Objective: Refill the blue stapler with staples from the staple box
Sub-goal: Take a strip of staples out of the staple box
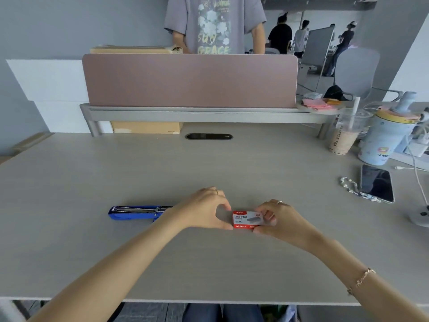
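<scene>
The red-and-white staple box (247, 219) is pinched at either end between the left hand (204, 210) and right hand (282, 219), fingers curled closed around it. The blue stapler (139, 212), lying opened flat on the desk (209, 263), is seen just beyond the left wrist.

blue stapler (139, 212): open, flat on desk | staple box (247, 219): red-white, right of it

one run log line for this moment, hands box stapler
left hand: on staple box left end | right hand: on right end | blue stapler: open on desk, untouched | stage: opening box
</scene>
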Demonstrator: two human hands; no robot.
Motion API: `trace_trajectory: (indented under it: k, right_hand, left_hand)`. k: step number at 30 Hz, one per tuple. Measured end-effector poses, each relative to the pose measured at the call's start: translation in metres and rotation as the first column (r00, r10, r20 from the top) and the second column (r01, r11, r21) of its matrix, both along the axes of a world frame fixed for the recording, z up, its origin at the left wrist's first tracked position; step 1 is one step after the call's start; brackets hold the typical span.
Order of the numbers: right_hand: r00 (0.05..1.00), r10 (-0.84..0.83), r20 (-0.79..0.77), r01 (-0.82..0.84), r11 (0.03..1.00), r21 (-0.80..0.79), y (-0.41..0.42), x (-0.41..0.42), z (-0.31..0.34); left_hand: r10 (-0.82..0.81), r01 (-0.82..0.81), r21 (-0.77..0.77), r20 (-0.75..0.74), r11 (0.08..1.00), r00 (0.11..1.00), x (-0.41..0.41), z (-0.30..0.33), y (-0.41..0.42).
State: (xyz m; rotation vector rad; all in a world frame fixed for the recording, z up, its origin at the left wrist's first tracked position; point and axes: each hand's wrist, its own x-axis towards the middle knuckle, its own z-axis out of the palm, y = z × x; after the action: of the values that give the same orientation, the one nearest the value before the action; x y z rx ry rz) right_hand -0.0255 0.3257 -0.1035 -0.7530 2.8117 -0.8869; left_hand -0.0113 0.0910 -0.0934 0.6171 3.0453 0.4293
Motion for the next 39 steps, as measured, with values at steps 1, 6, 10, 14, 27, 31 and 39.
trace_trajectory:
  k: [1,6,10,14,27,31,39]
  right_hand:
    - [1.000,-0.002,0.003,0.002,1.000,-0.013,0.000,0.000,-0.001]
    - [1.000,-0.013,0.024,0.015,0.997,-0.082,0.000,0.000,-0.002]
    - [0.998,-0.023,0.050,0.028,0.993,-0.117,0.000,0.001,0.000]
    - [0.999,-0.015,0.049,0.020,0.994,-0.106,-0.001,-0.001,-0.001]
    - [0.999,-0.011,0.047,0.013,0.999,-0.043,0.002,0.000,0.001]
    - [0.997,-0.024,0.071,0.028,0.998,-0.058,0.007,0.000,0.003]
    - [0.996,-0.024,0.088,0.029,0.998,-0.056,0.008,-0.003,0.003]
  left_hand:
    - [-0.002,0.002,0.009,0.004,1.000,1.000,-0.001,-0.002,0.002]
    - [-0.012,0.012,0.056,-0.001,0.998,1.000,-0.003,-0.006,0.006]
    - [-0.017,0.017,0.071,0.001,0.997,1.000,-0.004,-0.007,0.007]
    - [-0.014,0.014,0.065,0.004,0.998,1.000,-0.003,-0.006,0.007]
    - [-0.032,0.033,0.006,-0.063,0.999,0.997,0.001,-0.002,0.007]
    - [-0.015,0.015,-0.001,-0.050,1.000,0.999,0.003,0.001,-0.003]
    - [-0.005,0.005,-0.009,-0.019,1.000,1.000,0.005,0.002,-0.015]
